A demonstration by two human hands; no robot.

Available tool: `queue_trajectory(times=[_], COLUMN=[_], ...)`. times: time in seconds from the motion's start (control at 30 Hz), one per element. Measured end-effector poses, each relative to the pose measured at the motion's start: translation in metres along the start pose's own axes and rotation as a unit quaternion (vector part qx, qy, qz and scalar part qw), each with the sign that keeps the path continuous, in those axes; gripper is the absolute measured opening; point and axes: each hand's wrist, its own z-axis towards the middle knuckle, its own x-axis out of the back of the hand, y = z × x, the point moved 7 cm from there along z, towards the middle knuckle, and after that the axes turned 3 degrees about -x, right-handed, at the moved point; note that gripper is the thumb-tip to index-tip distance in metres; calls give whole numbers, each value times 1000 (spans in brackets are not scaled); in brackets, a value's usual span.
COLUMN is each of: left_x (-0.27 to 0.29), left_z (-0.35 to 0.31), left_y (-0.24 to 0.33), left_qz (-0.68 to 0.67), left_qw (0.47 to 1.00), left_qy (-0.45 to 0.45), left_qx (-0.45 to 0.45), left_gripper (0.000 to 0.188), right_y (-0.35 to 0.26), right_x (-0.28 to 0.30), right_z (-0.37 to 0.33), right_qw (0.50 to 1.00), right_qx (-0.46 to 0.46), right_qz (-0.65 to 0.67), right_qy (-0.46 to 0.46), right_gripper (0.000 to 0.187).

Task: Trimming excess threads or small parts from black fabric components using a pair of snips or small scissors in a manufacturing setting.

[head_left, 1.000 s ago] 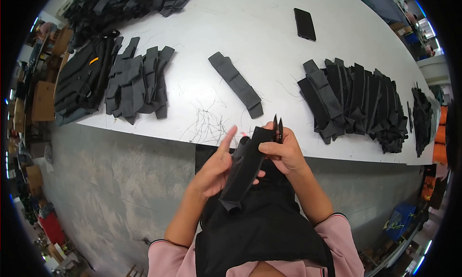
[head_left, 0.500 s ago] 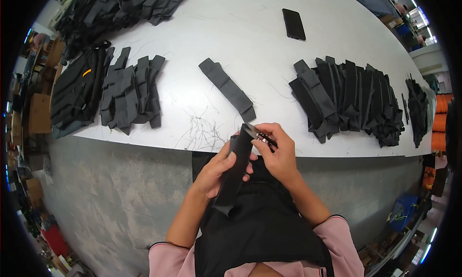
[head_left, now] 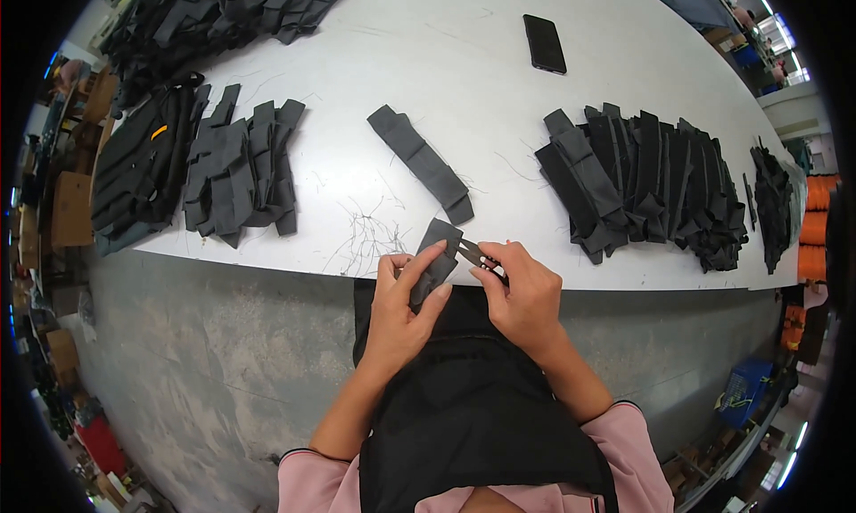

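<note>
My left hand (head_left: 406,310) is closed on a dark grey fabric strip (head_left: 440,237) at the table's near edge, thumb and fingers pinching it. In my right hand (head_left: 524,292) are small black thread snips (head_left: 479,260), whose blades reach the right edge of the strip. Just beyond lies another grey fabric strip (head_left: 421,164), slanting across the white table. Loose thread clippings (head_left: 370,241) are scattered left of the held strip. My fingers cover the lower part of that strip.
Grey strips (head_left: 245,161) are piled at the left beside a black bag-like item (head_left: 143,170) with an orange tab. A larger pile (head_left: 223,18) lies far left. More black strips (head_left: 651,183) are heaped at the right. A black phone (head_left: 544,44) rests at the back of the table (head_left: 428,67).
The held strip has been turned and its lower end no longer hangs over my apron. My left hand now grips it from above. The snips have shifted slightly down and right.
</note>
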Motion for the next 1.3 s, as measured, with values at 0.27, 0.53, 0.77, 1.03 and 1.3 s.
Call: queue_trajectory(times=[0.27,0.53,0.77,1.03,1.3], left_x=[5,4,3,3,4], left_z=[-4,-6,-5,-8,-13], left_y=[18,19,22,24,23], left_qz=[160,161,174,175,193], left_qw=[982,981,977,976,969], left_qy=[80,80,87,92,102], left_qx=[-60,-68,-89,-89,-115], left_gripper=[45,46,43,40,41], right_y=[-6,0,10,4,12], right_x=[-2,6,0,2,-3], right_z=[1,-7,-5,-9,-7], right_qw=[998,999,999,1000,999], right_qx=[26,-13,-9,-27,-44], right_qz=[-64,-17,-26,0,18], right_qy=[10,41,27,-5,-20], right_gripper=[20,18,20,20,20])
